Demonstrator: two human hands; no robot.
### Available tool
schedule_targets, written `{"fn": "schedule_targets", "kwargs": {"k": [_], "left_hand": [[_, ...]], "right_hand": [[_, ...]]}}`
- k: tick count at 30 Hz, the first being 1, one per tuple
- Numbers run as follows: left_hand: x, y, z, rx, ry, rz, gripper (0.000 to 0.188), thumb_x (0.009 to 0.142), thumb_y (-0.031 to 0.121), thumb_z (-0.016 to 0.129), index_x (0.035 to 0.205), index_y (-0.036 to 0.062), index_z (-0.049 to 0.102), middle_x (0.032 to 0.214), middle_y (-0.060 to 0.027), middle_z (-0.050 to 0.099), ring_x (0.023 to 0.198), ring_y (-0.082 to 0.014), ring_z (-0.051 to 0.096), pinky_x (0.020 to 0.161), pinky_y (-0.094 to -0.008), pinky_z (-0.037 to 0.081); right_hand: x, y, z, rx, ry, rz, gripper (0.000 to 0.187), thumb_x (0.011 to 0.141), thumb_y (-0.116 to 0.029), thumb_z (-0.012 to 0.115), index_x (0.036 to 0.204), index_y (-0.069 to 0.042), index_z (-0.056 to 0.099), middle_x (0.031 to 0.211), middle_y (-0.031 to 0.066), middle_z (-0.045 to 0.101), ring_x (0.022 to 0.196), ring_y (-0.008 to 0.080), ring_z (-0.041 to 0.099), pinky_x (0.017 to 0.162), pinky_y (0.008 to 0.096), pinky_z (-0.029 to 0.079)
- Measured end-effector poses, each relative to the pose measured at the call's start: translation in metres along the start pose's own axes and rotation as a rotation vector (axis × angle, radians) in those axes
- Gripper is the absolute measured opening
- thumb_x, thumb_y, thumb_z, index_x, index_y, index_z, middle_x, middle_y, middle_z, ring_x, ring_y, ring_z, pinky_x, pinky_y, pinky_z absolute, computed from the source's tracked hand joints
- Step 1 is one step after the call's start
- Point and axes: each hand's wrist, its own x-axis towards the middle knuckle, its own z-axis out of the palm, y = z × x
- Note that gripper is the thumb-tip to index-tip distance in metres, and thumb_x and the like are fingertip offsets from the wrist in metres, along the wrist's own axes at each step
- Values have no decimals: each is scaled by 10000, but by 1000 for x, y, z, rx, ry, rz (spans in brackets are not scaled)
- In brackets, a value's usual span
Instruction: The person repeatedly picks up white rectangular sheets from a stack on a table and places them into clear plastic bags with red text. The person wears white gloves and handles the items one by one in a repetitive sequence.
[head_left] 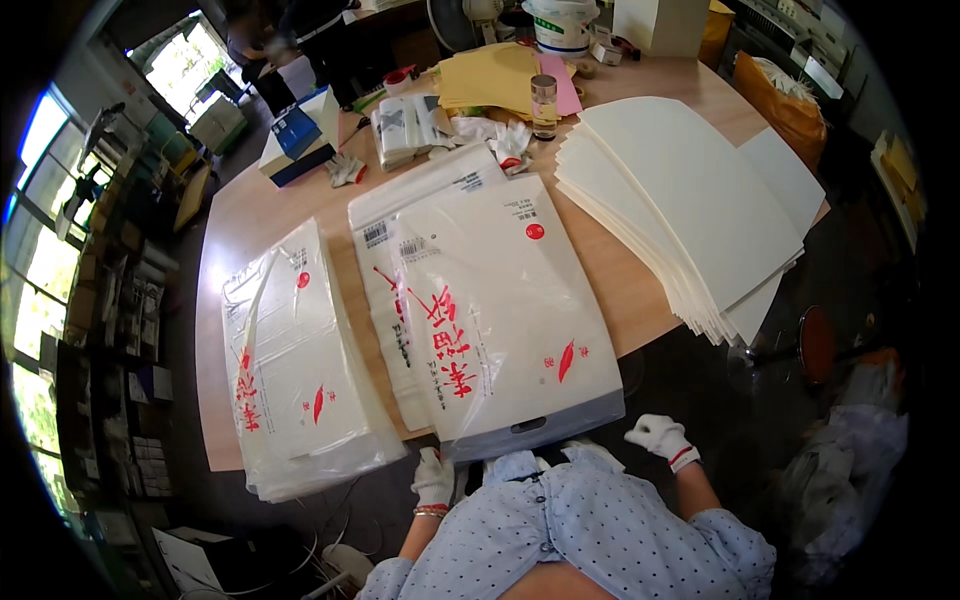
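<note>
My left hand, in a white glove, rests at the near edge of the wooden table, touching the bottom corner of a clear plastic bag filled with white paper. That bag carries red printed marks and lies on top of a second similar bag. My right hand, also gloved in white, hangs off the table edge to the right with fingers loosely curled and nothing in it. A thick fanned stack of large white sheets lies to the right. A pile of empty printed plastic bags lies to the left.
At the back of the table stand a blue and white box, yellow paper, a pink sheet, a small glass jar, white gloves and a white bucket. Shelving lines the left. A person stands at the far end.
</note>
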Motion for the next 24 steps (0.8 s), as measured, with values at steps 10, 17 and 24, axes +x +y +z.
{"fn": "schedule_targets", "kwargs": {"k": [10,17,24], "left_hand": [[1,68,-147,-1317,312,477,123,839,128,500,815,27,566,679,-43,532,578,-168,513,550,-276,445],[36,-102,-229,-485,1452,73,178,840,126,546,928,-28,534,908,-121,548,819,-233,516,732,-344,454],[82,-273,-216,-657,947,-474,345,833,159,482,1128,-19,496,976,-115,533,830,-206,540,680,-306,483]], "right_hand": [[92,-99,64,1553,-175,-282,352,818,-86,579,1156,-13,517,1065,71,575,932,169,568,826,312,466],[106,-309,137,837,-244,-952,229,884,-186,555,1048,-26,552,862,59,597,721,154,596,617,305,498],[51,-375,195,771,-644,-664,253,928,-265,478,996,-26,524,791,69,573,617,140,589,591,267,486]]}}
